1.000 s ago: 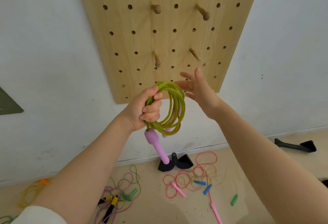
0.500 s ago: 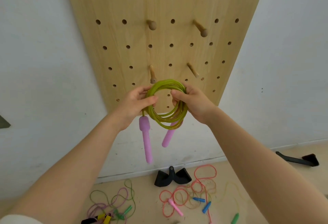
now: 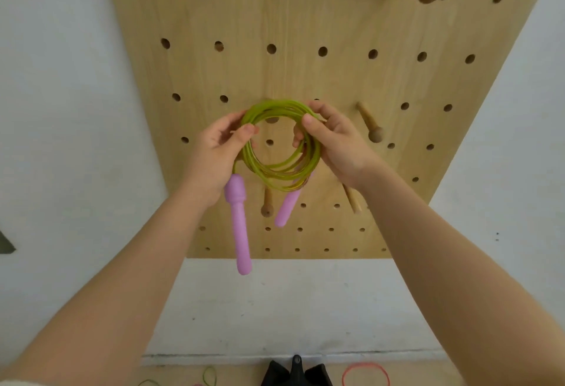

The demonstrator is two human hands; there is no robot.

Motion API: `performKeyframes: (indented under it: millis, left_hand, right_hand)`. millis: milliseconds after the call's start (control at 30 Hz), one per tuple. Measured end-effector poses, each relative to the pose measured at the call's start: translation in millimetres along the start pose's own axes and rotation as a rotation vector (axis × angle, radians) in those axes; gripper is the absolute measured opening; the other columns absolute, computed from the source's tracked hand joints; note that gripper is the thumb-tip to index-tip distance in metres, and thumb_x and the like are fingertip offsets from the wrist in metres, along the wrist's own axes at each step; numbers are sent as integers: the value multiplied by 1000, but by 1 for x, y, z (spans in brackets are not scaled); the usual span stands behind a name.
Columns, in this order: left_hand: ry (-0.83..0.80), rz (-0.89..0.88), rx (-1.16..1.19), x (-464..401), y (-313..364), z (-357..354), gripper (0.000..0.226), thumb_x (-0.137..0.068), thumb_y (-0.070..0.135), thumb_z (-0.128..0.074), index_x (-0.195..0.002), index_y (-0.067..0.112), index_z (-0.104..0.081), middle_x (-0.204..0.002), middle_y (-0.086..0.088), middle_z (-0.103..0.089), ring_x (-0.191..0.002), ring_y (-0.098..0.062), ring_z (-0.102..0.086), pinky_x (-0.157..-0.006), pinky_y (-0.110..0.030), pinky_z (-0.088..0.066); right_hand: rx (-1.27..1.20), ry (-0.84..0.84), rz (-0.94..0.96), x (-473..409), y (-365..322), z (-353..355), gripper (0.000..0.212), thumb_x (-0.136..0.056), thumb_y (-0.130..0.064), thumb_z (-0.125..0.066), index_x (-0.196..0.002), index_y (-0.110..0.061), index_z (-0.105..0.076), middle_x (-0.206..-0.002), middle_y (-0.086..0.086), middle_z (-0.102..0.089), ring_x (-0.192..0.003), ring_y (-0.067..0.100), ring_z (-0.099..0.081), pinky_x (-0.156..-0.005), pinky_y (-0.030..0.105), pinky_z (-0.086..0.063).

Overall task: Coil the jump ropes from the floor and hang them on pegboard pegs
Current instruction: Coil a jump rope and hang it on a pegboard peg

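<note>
Against the pegboard (image 3: 336, 147), close to its middle, the person holds up a coiled green jump rope (image 3: 276, 171) with both hands. At nine o'clock on the coil the left hand (image 3: 214, 156) pinches the strands between thumb and curled fingers; at three o'clock the right hand (image 3: 339, 144) has its fingers hooked through the loop and its thumb pressed on the outside. Two pink handles hang from the coil toward six o'clock: the longer-looking one (image 3: 240, 223) falls below the left wrist, the other (image 3: 287, 206) slants down behind the strands.

Judging by this, coiling of this rope is done and the hanging step is in hand. A peg seems to sit just behind the top of the loop, though it is mostly hidden, so I cannot tell whether the rope already catches on it. Other pegs (image 3: 370, 124) stick out at three o'clock, at six o'clock and up at twelve o'clock. Next, the open ring probably needs slipping over a peg end, then both grips easing off so the handles' weight settles it. More ropes (image 3: 365, 373) lie on the floor at six o'clock, not yet coiled.
</note>
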State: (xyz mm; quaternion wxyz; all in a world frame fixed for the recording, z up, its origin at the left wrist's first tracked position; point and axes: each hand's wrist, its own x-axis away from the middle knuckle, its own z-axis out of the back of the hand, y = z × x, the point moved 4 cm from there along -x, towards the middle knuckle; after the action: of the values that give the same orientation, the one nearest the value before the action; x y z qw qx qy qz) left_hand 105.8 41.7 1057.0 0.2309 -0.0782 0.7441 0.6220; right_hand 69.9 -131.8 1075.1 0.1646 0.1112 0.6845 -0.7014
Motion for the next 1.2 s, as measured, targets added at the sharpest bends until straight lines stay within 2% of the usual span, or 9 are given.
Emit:
performKeyframes:
  millis: [167, 333, 433, 567, 700, 800, 867, 967, 1200]
  left_hand:
    - [85, -104, -37, -46, 5, -7, 28, -91, 6, -54, -107, 29, -60, -95, 10, -66, -90, -3, -62, -95, -27, -47]
    - [169, -117, -244, -78, -16, -10, 31, -94, 11, -52, -122, 24, -59, -112, 10, -61, -104, -2, -57, -99, -15, -41]
    - [247, -328, -499, -83, -20, -14, 31, -94, 14, -50, -123, 17, -61, -111, 2, -54, -100, -5, -50, -89, -3, -32]
    - [353, -526, -689, -88, -20, -17, 29, -91, 16, -51, -117, 15, -65, -105, -6, -38, -95, -21, -45, -90, -11, -31]
    - [299, -475, -749, -86, -24, -13, 35, -93, 19, -47, -125, 16, -59, -94, -5, -39, -88, -22, -46, -82, -19, -35]
    - [210, -460, -916, -77, -24, -12, 43, -93, 17, -39, -134, 17, -49, -105, -17, -46, -95, -32, -50, -83, -37, -45]
    - [112, -384, -1072, -67, -27, -12, 50, -95, 12, -41, -144, 15, -33, -123, -21, -42, -108, -36, -45, -91, -43, -43]
    - [13, -287, -1178, -47, -29, -10, 64, -95, 17, -44, -149, 12, -10, -144, -17, -25, -126, -33, -31, -103, -39, -30]
    - [-81, -132, -1088, -20, -20, -2, 79, -93, 27, -50, -149, 15, 5, -157, -8, 1, -142, -33, -8, -112, -47, -14]
  right_hand:
    - [154, 168, 13, -45, -6, 11, 18, -97, -19, -46, -114, -13, -47, -80, 2, -61, -71, 10, -56, -65, 22, -48]
    - [829, 340, 8, -73, 9, 20, 25, -92, -27, -53, -111, -11, -53, -98, 3, -61, -90, 20, -57, -75, 31, -44]
    - [1168, 378, 106, -73, 4, 14, 27, -91, -30, -53, -112, -13, -49, -110, 5, -56, -95, 25, -54, -66, 37, -42]
    - [1107, 396, 173, -71, 5, 12, 21, -91, -25, -55, -105, -11, -46, -102, 8, -56, -88, 30, -55, -68, 42, -45]
    - [818, 406, 124, -69, 16, 9, 17, -89, -17, -57, -88, -16, -41, -81, 5, -55, -73, 34, -60, -66, 49, -51]
    - [721, 379, 59, -65, 26, -1, 15, -90, -8, -51, -92, -13, -38, -84, 4, -52, -75, 37, -61, -66, 51, -50]
    - [800, 323, 22, -58, 32, -8, 18, -90, -3, -44, -106, -8, -38, -97, 12, -53, -86, 37, -58, -68, 43, -45]
    - [1002, 239, -58, -45, 30, -19, 36, -91, -10, -43, -124, -4, -31, -113, 19, -53, -97, 37, -56, -67, 36, -38]
    - [1310, 405, -206, -13, 7, -27, 61, -94, -27, -43, -144, -12, -11, -120, 11, -55, -96, 35, -59, -61, 36, -37]
